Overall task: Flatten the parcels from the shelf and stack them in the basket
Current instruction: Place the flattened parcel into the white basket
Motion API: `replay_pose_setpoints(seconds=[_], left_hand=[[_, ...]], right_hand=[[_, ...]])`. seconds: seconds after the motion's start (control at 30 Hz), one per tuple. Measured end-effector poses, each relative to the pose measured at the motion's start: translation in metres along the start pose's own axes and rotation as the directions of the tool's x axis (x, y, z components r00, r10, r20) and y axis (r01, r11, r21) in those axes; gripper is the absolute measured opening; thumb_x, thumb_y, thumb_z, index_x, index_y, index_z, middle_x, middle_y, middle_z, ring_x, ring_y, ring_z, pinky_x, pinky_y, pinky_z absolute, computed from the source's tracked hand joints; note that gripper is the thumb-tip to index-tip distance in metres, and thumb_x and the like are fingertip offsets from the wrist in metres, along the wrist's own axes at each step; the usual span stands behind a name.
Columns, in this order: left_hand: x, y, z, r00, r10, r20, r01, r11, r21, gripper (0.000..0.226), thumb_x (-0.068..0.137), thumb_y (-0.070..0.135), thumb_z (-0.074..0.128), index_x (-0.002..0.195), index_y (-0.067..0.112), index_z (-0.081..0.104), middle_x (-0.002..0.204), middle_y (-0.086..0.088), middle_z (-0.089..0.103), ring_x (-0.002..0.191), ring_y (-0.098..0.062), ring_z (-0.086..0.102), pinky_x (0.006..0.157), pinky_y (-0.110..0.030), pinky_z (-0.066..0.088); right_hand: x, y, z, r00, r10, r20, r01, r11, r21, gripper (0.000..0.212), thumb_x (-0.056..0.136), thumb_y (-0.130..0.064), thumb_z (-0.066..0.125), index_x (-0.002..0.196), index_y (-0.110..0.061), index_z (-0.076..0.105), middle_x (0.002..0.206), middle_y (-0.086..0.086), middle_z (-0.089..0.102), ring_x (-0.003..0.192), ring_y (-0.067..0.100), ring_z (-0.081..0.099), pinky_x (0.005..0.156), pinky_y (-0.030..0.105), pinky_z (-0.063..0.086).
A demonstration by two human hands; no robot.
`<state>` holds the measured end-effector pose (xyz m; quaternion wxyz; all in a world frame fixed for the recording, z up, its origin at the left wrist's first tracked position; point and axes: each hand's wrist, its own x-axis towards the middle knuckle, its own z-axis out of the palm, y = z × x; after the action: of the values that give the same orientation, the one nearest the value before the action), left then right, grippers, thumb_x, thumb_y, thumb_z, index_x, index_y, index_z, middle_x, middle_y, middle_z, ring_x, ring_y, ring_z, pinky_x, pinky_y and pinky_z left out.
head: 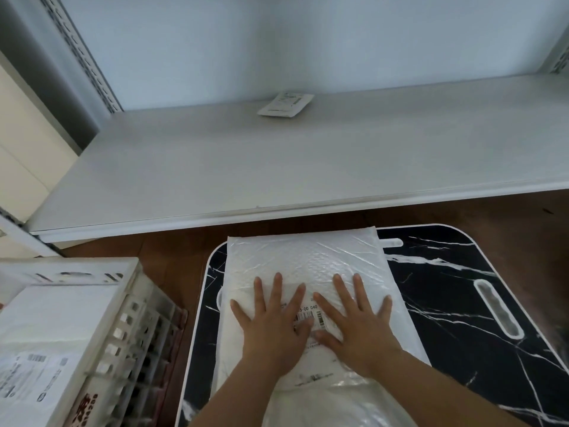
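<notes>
A large white bubble-mailer parcel [308, 257] lies flat on the black marble-patterned table [455, 288]. My left hand [274, 325] and my right hand [357, 322] press down on it side by side, fingers straight and spread, over its barcode label. A small white parcel [284, 104] lies at the back of the white shelf [277, 167]. The white slatted basket [129, 303] stands at the lower left and holds white parcels [52, 328] stacked inside, the near one with a printed label.
The shelf's front edge runs just beyond the table. Brown wooden floor [172, 251] shows between shelf, basket and table. The table has a slot handle [497, 308] on its right side. Slotted shelf uprights stand at the far left and far right.
</notes>
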<state>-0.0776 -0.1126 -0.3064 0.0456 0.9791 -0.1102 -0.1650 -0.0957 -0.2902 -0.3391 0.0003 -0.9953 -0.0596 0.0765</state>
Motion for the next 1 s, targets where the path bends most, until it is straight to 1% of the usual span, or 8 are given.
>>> replay_pose_setpoints(seconds=[0.1, 0.23, 0.37, 0.47, 0.5, 0.67, 0.87, 1.0], left_hand=[[0.007, -0.001, 0.014, 1.000, 0.001, -0.024, -0.001, 1.000, -0.020, 0.065, 0.079, 0.073, -0.009, 0.140, 0.054, -0.023, 0.151, 0.008, -0.039, 0.135, -0.029, -0.041, 0.106, -0.071, -0.012], [0.024, -0.007, 0.027, 0.979, 0.002, -0.202, 0.001, 1.000, 0.015, 0.059, 0.091, 0.071, 0.012, 0.145, 0.054, -0.002, 0.161, 0.003, -0.012, 0.145, -0.035, -0.019, 0.103, -0.076, 0.003], [0.048, -0.012, 0.023, 0.982, 0.000, -0.191, 0.004, 1.000, 0.021, 0.060, 0.090, 0.070, 0.006, 0.143, 0.053, -0.015, 0.156, 0.005, -0.027, 0.141, -0.033, -0.028, 0.105, -0.074, -0.004], [0.052, -0.011, 0.025, 0.976, -0.033, -0.216, 0.037, 0.999, 0.015, 0.058, 0.093, 0.068, 0.017, 0.148, 0.047, 0.018, 0.161, -0.002, 0.012, 0.146, -0.038, 0.006, 0.101, -0.076, 0.015], [0.051, -0.011, 0.029, 0.973, -0.035, -0.229, 0.043, 0.999, 0.030, 0.058, 0.094, 0.067, 0.019, 0.147, 0.045, 0.024, 0.160, -0.002, 0.017, 0.146, -0.039, 0.012, 0.100, -0.075, 0.017], [0.051, -0.009, 0.033, 0.963, -0.027, -0.270, 0.042, 0.998, 0.048, 0.058, 0.094, 0.065, 0.020, 0.147, 0.043, 0.028, 0.160, -0.001, 0.018, 0.146, -0.038, 0.010, 0.101, -0.075, 0.018], [0.051, -0.010, 0.032, 0.975, -0.024, -0.222, 0.034, 0.999, 0.042, 0.058, 0.095, 0.065, 0.016, 0.147, 0.042, 0.029, 0.159, -0.003, 0.019, 0.146, -0.039, 0.010, 0.100, -0.076, 0.017], [0.051, -0.009, 0.029, 0.983, -0.036, -0.177, 0.043, 0.998, 0.038, 0.058, 0.095, 0.065, 0.015, 0.148, 0.043, 0.024, 0.160, -0.004, 0.016, 0.146, -0.039, 0.008, 0.101, -0.076, 0.015]], right_hand=[[0.003, 0.000, 0.014, 0.998, -0.004, -0.055, 0.004, 1.000, -0.011, 0.065, 0.091, -0.075, 0.023, 0.145, -0.041, 0.037, 0.157, 0.007, 0.030, 0.143, 0.040, 0.022, 0.087, 0.079, 0.031], [0.016, 0.002, 0.017, 0.993, -0.039, -0.112, 0.037, 0.999, -0.018, 0.065, 0.092, -0.074, 0.023, 0.146, -0.040, 0.034, 0.159, 0.007, 0.024, 0.145, 0.040, 0.018, 0.091, 0.079, 0.023], [0.045, 0.008, 0.013, 0.994, -0.044, -0.103, 0.042, 0.999, -0.016, 0.065, 0.092, -0.074, 0.022, 0.147, -0.041, 0.033, 0.158, 0.007, 0.026, 0.144, 0.040, 0.019, 0.088, 0.080, 0.030], [0.050, 0.009, 0.013, 0.995, -0.052, -0.089, 0.053, 0.999, 0.001, 0.065, 0.092, -0.074, 0.022, 0.148, -0.042, 0.031, 0.159, 0.006, 0.023, 0.145, 0.040, 0.016, 0.090, 0.080, 0.028], [0.049, 0.009, 0.014, 0.994, -0.055, -0.096, 0.055, 0.998, 0.003, 0.065, 0.092, -0.074, 0.022, 0.147, -0.042, 0.031, 0.159, 0.006, 0.023, 0.146, 0.040, 0.016, 0.091, 0.080, 0.027], [0.045, 0.009, 0.014, 0.991, -0.067, -0.111, 0.068, 0.998, 0.002, 0.064, 0.092, -0.073, 0.022, 0.146, -0.042, 0.033, 0.160, 0.006, 0.022, 0.146, 0.040, 0.014, 0.093, 0.080, 0.024], [0.044, 0.007, 0.013, 0.995, -0.052, -0.082, 0.053, 0.999, 0.003, 0.062, 0.093, -0.072, 0.022, 0.146, -0.042, 0.034, 0.159, 0.006, 0.023, 0.146, 0.039, 0.015, 0.094, 0.079, 0.023], [0.035, 0.001, 0.010, 0.998, -0.046, -0.048, 0.046, 0.999, 0.011, 0.063, 0.093, -0.071, 0.023, 0.146, -0.039, 0.036, 0.159, 0.008, 0.024, 0.145, 0.041, 0.017, 0.096, 0.074, 0.015]])
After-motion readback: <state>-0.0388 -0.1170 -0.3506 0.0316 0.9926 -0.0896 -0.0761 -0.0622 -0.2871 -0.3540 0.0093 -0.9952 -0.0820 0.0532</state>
